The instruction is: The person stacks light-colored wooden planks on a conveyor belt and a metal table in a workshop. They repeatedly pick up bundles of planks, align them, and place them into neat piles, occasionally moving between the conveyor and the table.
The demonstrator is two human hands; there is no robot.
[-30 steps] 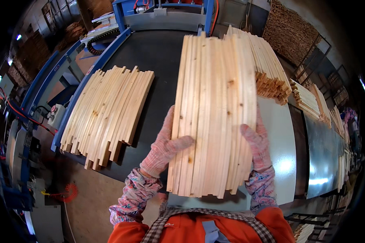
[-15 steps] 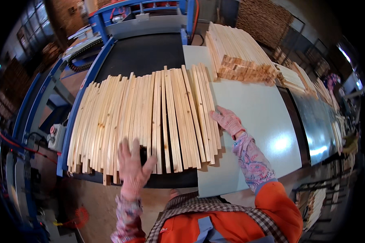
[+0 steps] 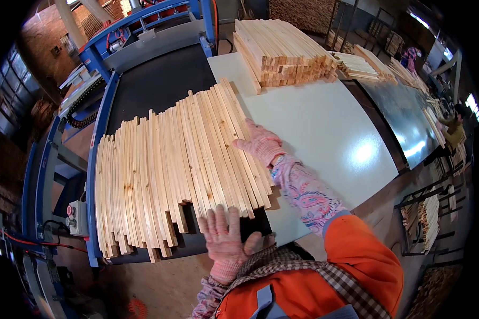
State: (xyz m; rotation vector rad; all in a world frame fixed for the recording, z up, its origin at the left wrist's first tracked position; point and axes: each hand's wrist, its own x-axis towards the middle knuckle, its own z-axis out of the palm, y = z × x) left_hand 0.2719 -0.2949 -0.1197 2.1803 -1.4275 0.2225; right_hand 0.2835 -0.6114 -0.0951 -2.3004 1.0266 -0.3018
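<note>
Long pale wood strips (image 3: 165, 165) lie side by side in a wide row on the black machine bed (image 3: 159, 74), their near ends uneven. My left hand (image 3: 224, 236), in a pink glove, rests with fingers spread at the near ends of the strips toward the right of the row. My right hand (image 3: 262, 142), gloved the same way, lies along the row's right side, its fingers stretched over the outermost strips and its thumb on top. Neither hand is wrapped around a strip.
A blue machine frame (image 3: 104, 56) spans the bed's far end. A grey control box (image 3: 77, 218) hangs at its left. On the pale sheet-topped table (image 3: 324, 133) stands a large stack of strips (image 3: 282, 50). Farther right is a person (image 3: 453, 127) by a metal table (image 3: 399, 117).
My right hand has pushed the right-hand strips leftward, closing the gaps between them. My left hand has moved right along the near ends. The view has turned.
</note>
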